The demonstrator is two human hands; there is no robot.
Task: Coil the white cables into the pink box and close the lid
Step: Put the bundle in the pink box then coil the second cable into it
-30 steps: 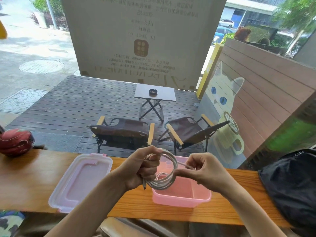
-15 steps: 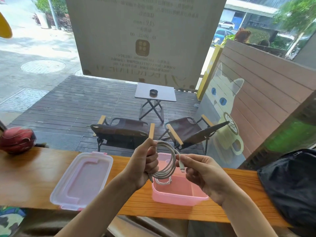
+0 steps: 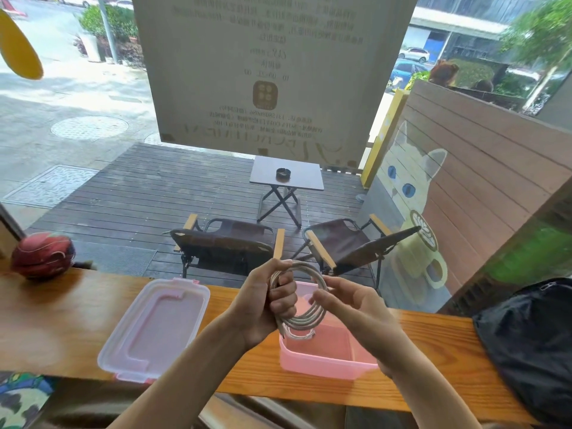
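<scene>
1. Sitting at the far left of the wooden counter (image 3: pixel 62 320) was a red helmet (image 3: pixel 41 255), close to the window edge.
2. Next along lay the lid (image 3: pixel 154 328), a translucent pink-tinted rectangle with rounded corners and small pink clips at its near and far ends; it rested flat on the counter, apart from the box.
3. The left hand (image 3: pixel 263 305) was raised over the counter with its fingers curled round one side of the white cable (image 3: pixel 305 320), gripping the loops together.
4. The cable looked off-white to pale grey, wound into a roughly round coil of several turns stacked close together. The coil stood nearly upright in the air, its lower end hanging just above the open box, with what looked like a plug end near the bottom of the loops.
5. The pink box (image 3: pixel 325 360) stood open on the counter under both hands, a solid pink rectangular tub with rounded corners. Hands and coil hid much of its inside, and what showed of its floor looked plain pink.
6. The right hand (image 3: pixel 349 305) was held beside the coil, fingers bent, with the fingertips at the right side of the loops; whether they pinched the cable or only touched it could not be told.
7. A black bag (image 3: pixel 532 345) lay at the counter's right end, well apart from the box.
</scene>
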